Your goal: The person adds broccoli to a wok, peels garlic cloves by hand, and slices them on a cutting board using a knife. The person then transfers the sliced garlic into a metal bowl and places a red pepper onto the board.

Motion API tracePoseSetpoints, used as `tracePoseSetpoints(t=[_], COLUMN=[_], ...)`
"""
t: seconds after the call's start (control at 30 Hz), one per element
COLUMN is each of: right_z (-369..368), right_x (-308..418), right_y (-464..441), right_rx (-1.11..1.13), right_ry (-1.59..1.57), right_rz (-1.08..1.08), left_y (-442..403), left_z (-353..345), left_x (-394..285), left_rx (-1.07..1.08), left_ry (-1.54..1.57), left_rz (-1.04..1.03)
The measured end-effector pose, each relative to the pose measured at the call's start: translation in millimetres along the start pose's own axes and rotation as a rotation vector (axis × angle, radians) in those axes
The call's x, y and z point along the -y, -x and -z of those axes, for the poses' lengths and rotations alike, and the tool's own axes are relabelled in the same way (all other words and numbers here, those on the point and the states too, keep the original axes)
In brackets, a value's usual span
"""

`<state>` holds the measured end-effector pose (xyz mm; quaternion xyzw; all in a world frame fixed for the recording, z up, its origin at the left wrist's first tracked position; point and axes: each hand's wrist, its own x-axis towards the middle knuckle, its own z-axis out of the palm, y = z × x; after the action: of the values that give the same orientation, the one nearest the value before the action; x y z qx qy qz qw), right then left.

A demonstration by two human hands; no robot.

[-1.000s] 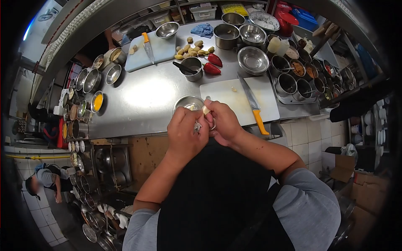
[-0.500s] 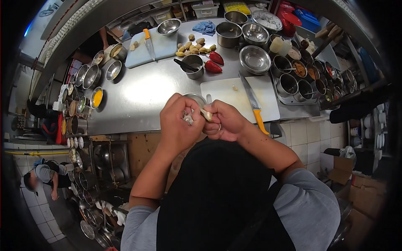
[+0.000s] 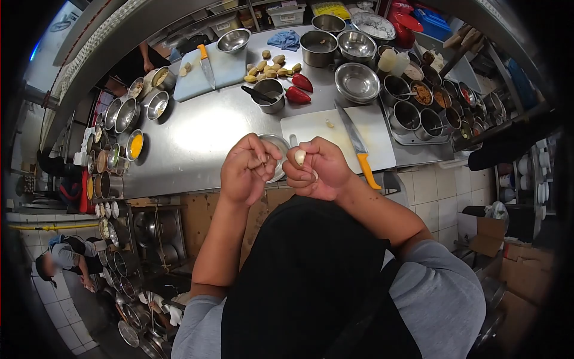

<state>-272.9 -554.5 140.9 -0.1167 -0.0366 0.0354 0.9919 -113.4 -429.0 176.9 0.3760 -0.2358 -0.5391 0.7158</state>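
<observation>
My right hand (image 3: 321,170) is closed around a pale garlic clove (image 3: 300,157), held between thumb and forefinger. A second pale piece shows lower down, between its curled fingers. My left hand (image 3: 248,169) is a short way to the left, fingers bent inward and fingertips together; whatever it holds is hidden. Behind and between the hands is a metal bowl (image 3: 280,143), partly covered by them. Just beyond my right hand lies a white cutting board (image 3: 376,134) with a small garlic clove (image 3: 329,124) and an orange-handled knife (image 3: 357,140) on it.
Farther back are a small pot (image 3: 270,103), red peppers (image 3: 297,94), several potato-like tubers (image 3: 272,69) and stacked metal bowls (image 3: 357,82). A second board (image 3: 224,75) bears another knife (image 3: 206,67). Sauce pots (image 3: 405,119) crowd the right. A co-worker (image 3: 69,254) is at lower left.
My hands have moved apart, the left one drawing away from the clove. White papery bits seen in my left hand earlier no longer show. The clove in my right hand now points more upright.
</observation>
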Motion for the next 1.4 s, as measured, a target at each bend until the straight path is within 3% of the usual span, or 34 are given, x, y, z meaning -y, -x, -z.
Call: tracePoseSetpoints(t=[0.1, 0.3, 0.43, 0.5, 0.63, 0.93, 1.0, 1.1, 1.4], right_z=[1, -4, -9, -14, -23, -31, -34, -34, -41], right_x=[-2, -6, -13, -16, -19, -25, -25, -30, -40], right_y=[1, -3, -8, -11, -16, -26, -29, -33, -42], right_rx=[-0.017, -0.102, -0.185, -0.309, -0.286, -0.232, -0.235, -0.246, -0.236], right_ry=[0.021, 0.096, 0.143, 0.280, 0.376, 0.300, 0.317, 0.349, 0.527], right_rz=[0.017, 0.053, 0.143, 0.267, 0.318, 0.310, 0.299, 0.319, 0.359], left_y=[2, 5, 11, 16, 22, 30, 32, 40, 50], left_z=[1, -2, 9, 3, -23, 5, -18, -27, -21], left_x=[3, 2, -1, -6, -10, -11, -11, -13, -24], left_rx=[0.062, -0.062, -0.028, -0.069, -0.260, -0.095, -0.330, -0.374, -0.316], left_ry=[0.073, 0.097, 0.093, -0.017, -0.259, 0.022, -0.772, -1.015, -1.108], left_rz=[0.062, 0.128, 0.121, 0.110, 0.030, -0.047, -0.368, -0.491, -0.554])
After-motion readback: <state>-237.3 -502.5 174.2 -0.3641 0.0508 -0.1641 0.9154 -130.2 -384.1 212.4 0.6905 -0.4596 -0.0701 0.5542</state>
